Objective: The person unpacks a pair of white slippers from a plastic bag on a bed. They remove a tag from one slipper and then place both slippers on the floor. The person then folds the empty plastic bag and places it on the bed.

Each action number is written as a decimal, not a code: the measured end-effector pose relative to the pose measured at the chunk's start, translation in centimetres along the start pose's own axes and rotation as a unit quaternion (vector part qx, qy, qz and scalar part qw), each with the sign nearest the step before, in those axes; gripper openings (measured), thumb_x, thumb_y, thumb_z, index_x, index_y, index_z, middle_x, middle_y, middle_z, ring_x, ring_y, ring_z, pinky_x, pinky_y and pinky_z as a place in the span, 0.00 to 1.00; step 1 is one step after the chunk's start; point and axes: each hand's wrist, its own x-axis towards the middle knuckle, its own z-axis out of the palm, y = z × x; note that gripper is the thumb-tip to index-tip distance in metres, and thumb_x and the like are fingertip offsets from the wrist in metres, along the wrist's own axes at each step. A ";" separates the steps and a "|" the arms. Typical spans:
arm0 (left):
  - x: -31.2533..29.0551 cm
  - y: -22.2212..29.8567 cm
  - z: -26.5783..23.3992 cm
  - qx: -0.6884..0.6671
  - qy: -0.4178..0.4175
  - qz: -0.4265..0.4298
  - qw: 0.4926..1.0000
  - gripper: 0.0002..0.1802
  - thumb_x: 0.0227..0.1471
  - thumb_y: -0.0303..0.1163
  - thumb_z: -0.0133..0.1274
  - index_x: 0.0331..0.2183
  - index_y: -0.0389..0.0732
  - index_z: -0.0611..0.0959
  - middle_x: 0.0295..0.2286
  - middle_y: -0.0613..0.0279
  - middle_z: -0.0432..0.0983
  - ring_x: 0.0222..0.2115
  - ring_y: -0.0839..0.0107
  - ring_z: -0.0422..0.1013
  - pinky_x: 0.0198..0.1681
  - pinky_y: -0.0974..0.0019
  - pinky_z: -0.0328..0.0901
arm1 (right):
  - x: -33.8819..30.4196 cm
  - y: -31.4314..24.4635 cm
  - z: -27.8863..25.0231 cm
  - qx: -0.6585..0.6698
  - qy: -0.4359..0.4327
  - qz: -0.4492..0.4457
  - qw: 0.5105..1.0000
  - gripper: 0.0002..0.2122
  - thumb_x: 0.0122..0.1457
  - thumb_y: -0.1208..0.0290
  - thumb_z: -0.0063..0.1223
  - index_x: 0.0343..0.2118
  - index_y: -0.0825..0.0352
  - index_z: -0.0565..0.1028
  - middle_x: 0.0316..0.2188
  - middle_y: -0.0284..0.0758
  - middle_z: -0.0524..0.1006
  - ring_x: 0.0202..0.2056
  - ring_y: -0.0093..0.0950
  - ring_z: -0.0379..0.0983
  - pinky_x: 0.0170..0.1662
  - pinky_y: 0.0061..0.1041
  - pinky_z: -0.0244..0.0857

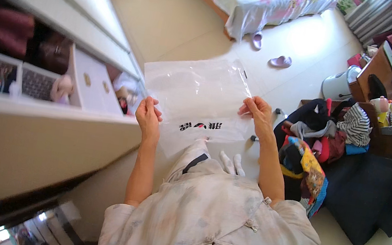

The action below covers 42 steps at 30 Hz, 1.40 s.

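Observation:
A clear plastic bag point(196, 89) with dark printing near its lower edge is stretched out flat in front of me. My left hand point(148, 114) pinches its left side, fingers curled in. On the opposite side, my right hand point(257, 113) grips the bag's edge between thumb and fingers. The pale floor shows through the plastic, and nothing can be made out inside it.
An open wardrobe point(105, 82) with shelves and baskets stands at left. To the right, a heap of clothes point(312, 151) lies on a black chair point(364, 190), near a cluttered desk point(375, 74). Purple slippers point(281, 61) lie by the bed point(256, 4).

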 end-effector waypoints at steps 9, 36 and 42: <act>17.0 8.5 19.7 -0.131 -0.333 0.020 0.934 0.13 0.53 0.38 0.49 0.34 0.37 0.75 0.27 0.62 0.74 0.23 0.76 0.70 0.31 0.72 0.65 | 12.3 -11.1 -8.5 0.005 0.136 -0.177 0.975 0.13 0.60 0.65 0.43 0.29 0.70 0.74 0.28 0.35 0.76 0.31 0.24 0.73 0.37 0.22 0.66; 29.8 16.2 68.9 -0.015 -0.510 -0.015 0.860 0.23 0.46 0.20 0.51 0.48 0.37 0.71 0.42 0.60 0.70 0.41 0.74 0.67 0.47 0.71 0.61 | 43.9 -28.5 -32.3 -0.401 -0.121 -0.242 0.875 0.03 0.50 0.78 0.47 0.27 0.69 0.71 0.36 0.37 0.74 0.38 0.36 0.70 0.42 0.31 0.62; 36.7 18.1 80.2 0.018 -0.541 0.007 0.841 0.22 0.48 0.19 0.48 0.48 0.37 0.71 0.44 0.59 0.70 0.42 0.72 0.67 0.47 0.70 0.61 | 51.7 -31.1 -34.8 -0.410 -0.125 -0.163 0.889 0.04 0.49 0.77 0.46 0.28 0.68 0.71 0.28 0.38 0.73 0.35 0.36 0.70 0.38 0.33 0.63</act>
